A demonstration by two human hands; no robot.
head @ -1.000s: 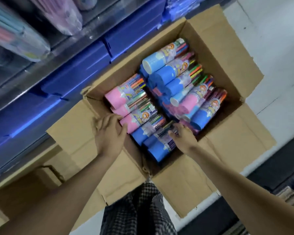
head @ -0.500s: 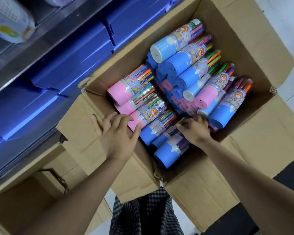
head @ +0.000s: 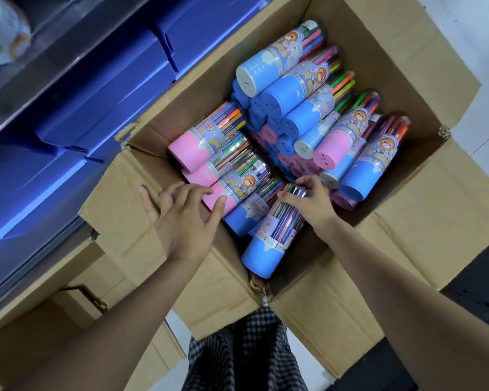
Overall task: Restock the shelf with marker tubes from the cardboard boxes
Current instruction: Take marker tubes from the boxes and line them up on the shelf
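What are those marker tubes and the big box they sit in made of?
The marker tube in the right hand looks like clear glossy plastic: pens show through and it glints. Its blue base looks like matte opaque plastic. The box looks like plain brown corrugated cardboard, dull, with creased flaps.

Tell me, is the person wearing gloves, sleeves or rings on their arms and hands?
No. The left hand and right hand are bare, with no gloves, rings, watch or bracelets. Both forearms show no sleeves. Below them is a black-and-white checked garment.
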